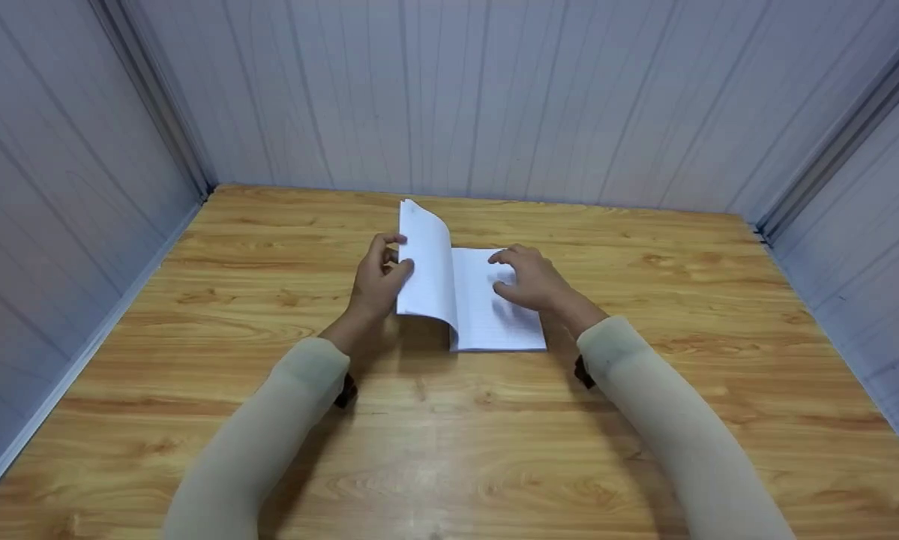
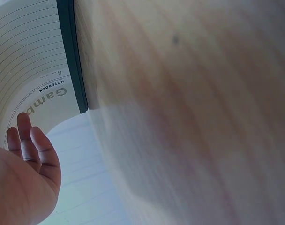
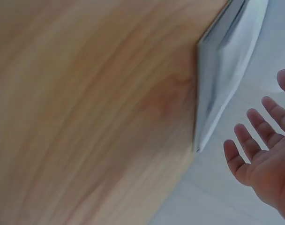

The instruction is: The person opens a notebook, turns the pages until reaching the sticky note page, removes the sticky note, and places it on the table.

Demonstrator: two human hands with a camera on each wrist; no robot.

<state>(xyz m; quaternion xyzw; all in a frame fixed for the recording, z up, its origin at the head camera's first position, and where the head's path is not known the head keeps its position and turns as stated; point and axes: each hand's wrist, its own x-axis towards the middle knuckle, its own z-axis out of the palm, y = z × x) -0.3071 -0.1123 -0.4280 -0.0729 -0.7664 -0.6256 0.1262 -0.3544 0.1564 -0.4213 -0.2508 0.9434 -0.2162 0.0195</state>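
Note:
An open notebook (image 1: 486, 330) lies on the wooden table, its right-hand lined page flat. Its left part, the cover with pages (image 1: 428, 262), stands raised and curves at the spine. My left hand (image 1: 378, 277) pinches the outer edge of this raised part, thumb on the page side and fingers behind. In the left wrist view the cover (image 2: 37, 79) shows lines, the printed word "NOTEBOOK" and a dark spine strip (image 2: 72, 56). My right hand (image 1: 535, 281) hovers over the right page with fingers loosely bent, holding nothing; in the right wrist view its fingers (image 3: 248, 143) are spread.
The wooden table (image 1: 434, 450) reaches back to a pale panelled wall (image 1: 449, 97). Similar side walls stand at left (image 1: 59, 225) and right (image 1: 861, 247). A dark device sits under each sleeve cuff at the wrist.

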